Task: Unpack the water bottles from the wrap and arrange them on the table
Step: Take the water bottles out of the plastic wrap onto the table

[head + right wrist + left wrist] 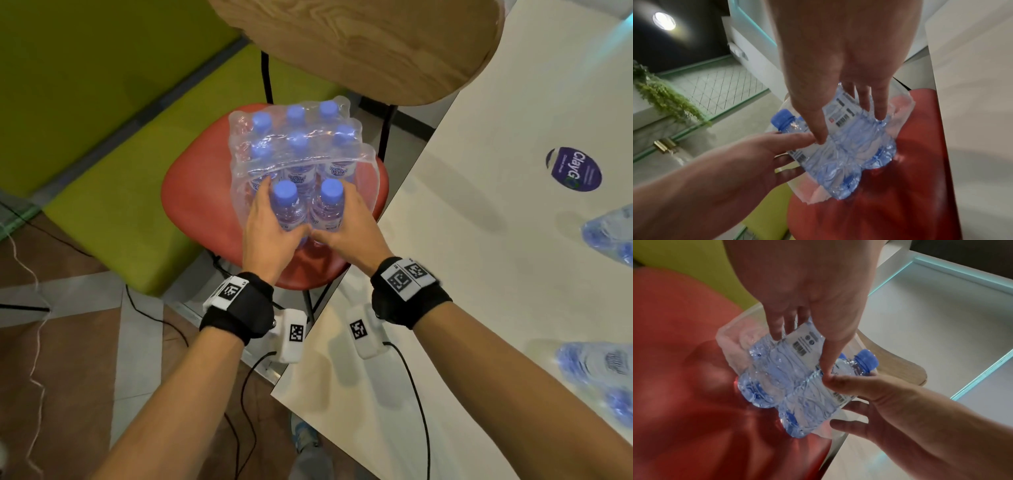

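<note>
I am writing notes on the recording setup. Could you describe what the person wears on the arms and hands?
Both forearms are bare, with no sleeves. The left hand and right hand wear no gloves. Each wrist has a black fabric band carrying white blocks printed with black-and-white square markers. A thin black cable runs from each block.

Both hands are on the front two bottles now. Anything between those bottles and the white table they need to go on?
Nothing visible. The left hand and right hand grip the two front bottles, already outside the torn wrap. The white table lies directly right of the red chair seat.
</note>
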